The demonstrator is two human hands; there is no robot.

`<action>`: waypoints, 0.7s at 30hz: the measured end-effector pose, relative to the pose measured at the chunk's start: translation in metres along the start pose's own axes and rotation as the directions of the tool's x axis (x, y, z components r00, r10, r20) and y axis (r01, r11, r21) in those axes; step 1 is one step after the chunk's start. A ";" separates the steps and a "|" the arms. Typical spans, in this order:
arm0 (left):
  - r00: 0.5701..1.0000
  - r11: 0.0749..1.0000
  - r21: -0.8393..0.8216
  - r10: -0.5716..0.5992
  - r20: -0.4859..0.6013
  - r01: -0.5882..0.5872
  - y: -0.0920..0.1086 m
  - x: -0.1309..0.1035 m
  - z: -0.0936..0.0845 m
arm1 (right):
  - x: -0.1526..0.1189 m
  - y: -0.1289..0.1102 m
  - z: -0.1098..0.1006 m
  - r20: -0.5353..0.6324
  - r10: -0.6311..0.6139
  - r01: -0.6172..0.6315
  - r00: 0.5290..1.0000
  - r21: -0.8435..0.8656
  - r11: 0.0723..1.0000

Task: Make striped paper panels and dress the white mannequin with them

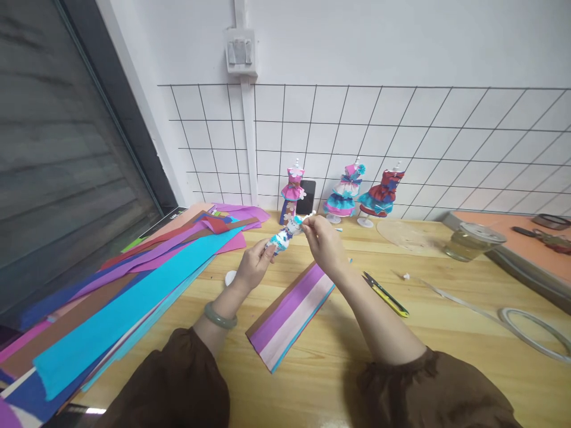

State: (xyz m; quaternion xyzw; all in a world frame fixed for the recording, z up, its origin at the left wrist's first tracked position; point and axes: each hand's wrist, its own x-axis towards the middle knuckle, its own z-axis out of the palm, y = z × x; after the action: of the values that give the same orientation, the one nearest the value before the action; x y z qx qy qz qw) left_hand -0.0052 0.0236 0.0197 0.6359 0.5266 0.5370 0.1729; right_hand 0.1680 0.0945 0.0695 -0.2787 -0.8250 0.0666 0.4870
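Observation:
Between my hands, above the wooden table, is a small dress-form figure point(282, 239) in white, blue and purple, held tilted. My left hand point(255, 261) is closed on its lower, skirt end. At its upper end, my right hand point(325, 241) pinches near the white neck; whether the fingers hold the figure or a small piece on it is hidden. Below lies a folded stack of crepe paper strips point(292, 315) in brown, purple, pale pink and blue. A white round disc point(230, 277) sits on the table beside my left wrist.
Long crepe paper strips point(147, 267) cover the left side. Dressed miniature forms point(294, 187) stand at the back beside a dark phone point(306, 197). To the right are a yellow-black cutter point(387, 296), a tape roll point(535, 333), a lidded jar point(473, 242) and an orange-lined tray point(521, 238).

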 end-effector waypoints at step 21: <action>0.936 0.354 -0.912 -0.343 0.081 0.209 -0.009 0.014 0.004 | -0.021 -0.010 0.042 0.348 0.183 -0.307 0.920 0.345 0.887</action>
State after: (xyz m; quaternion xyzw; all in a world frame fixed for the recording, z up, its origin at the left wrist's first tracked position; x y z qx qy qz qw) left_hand -0.0076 0.0400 0.0183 0.3061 0.2583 0.7366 0.5450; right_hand 0.1370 0.0816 0.0356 -0.2647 -0.8175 0.3346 0.3869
